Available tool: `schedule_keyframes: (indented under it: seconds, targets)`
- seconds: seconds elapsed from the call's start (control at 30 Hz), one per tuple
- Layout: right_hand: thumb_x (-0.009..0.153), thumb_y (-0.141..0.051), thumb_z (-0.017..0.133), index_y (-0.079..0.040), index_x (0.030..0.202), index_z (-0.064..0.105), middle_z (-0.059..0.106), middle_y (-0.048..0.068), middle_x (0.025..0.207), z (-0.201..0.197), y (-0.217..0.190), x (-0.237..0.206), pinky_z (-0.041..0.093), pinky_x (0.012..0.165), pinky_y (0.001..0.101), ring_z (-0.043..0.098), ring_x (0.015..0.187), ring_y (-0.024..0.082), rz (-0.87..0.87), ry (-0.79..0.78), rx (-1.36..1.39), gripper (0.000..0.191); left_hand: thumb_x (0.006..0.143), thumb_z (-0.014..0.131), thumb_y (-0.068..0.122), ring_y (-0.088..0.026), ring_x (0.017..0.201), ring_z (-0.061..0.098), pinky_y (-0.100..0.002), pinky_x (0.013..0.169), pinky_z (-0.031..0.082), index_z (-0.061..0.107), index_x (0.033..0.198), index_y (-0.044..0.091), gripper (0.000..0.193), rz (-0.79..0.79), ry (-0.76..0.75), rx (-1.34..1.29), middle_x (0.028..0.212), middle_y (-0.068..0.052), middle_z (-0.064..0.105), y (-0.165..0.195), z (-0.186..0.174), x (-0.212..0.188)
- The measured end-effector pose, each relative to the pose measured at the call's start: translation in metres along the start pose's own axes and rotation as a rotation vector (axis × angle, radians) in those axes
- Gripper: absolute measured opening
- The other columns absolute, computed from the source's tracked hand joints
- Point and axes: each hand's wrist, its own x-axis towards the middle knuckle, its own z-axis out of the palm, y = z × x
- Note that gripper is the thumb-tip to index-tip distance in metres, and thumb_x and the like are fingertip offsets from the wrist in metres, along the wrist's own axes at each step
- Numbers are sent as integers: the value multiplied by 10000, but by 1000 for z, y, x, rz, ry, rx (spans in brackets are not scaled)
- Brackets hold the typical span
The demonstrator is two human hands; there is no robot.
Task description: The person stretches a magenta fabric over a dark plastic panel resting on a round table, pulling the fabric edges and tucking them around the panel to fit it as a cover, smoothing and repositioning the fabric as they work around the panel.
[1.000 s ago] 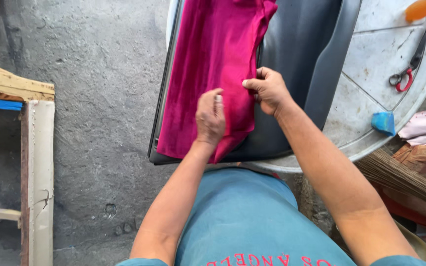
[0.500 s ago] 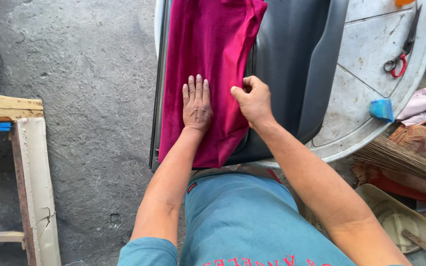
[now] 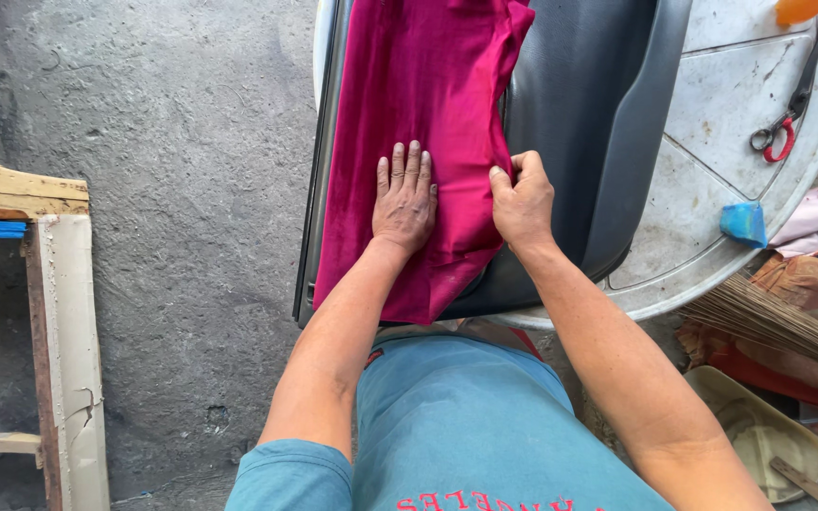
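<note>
The cloth (image 3: 428, 123) runs near-to-far over the dark panel (image 3: 579, 123); left hand (image 3: 405, 201) presses flat, fingers spread, while right hand (image 3: 523, 201) pinches its right edge.

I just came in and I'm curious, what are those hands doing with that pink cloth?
A person is working a magenta cloth laid over a dark grey moulded panel on a round white table. The left hand presses flat on the cloth, fingers spread. The right hand pinches the cloth's right edge. Red-handled scissors and a small blue object lie on the table, untouched.
</note>
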Motion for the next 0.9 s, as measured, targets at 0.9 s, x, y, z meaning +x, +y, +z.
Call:
schedule_keyframes:
  seconds: [0.9]
  targets:
    - [895, -184, 749, 38, 1108, 682, 759, 177, 1044, 24, -19, 66, 576, 822, 345, 699, 908, 197, 88, -250, -104, 315, 987, 450, 123, -343, 1560, 265, -508, 1285, 155, 498, 1509, 18, 535, -8, 260, -27, 1642, -159, 391, -38, -7, 19]
